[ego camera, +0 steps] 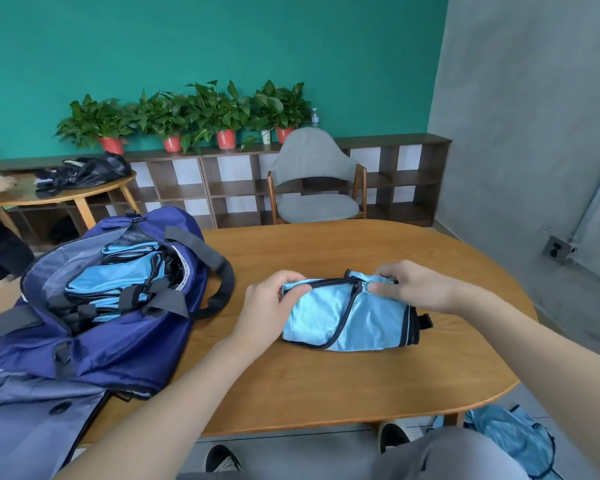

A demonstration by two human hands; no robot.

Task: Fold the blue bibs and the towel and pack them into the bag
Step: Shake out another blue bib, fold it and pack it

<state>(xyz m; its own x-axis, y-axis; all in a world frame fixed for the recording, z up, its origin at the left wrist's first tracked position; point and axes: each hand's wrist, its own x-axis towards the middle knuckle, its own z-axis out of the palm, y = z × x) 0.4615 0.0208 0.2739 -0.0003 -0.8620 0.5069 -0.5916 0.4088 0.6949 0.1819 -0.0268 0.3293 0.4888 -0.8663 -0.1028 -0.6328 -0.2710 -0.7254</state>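
Note:
A light-blue bib point(347, 317) with dark trim lies folded on the wooden table point(326, 386). My left hand point(267, 306) grips its far left corner, thumb on top. My right hand point(413, 287) pinches its far right edge. To the left stands the navy bag point(118, 341), open at the top, with several folded blue bibs point(118, 275) inside and its black straps lying over them. I see no towel.
More blue bibs point(513, 434) lie in a heap on the floor at the lower right, beside my knee. A grey chair point(316, 178) stands behind the table. A second round table point(49, 199) with dark items is at the far left, before a low shelf with potted plants.

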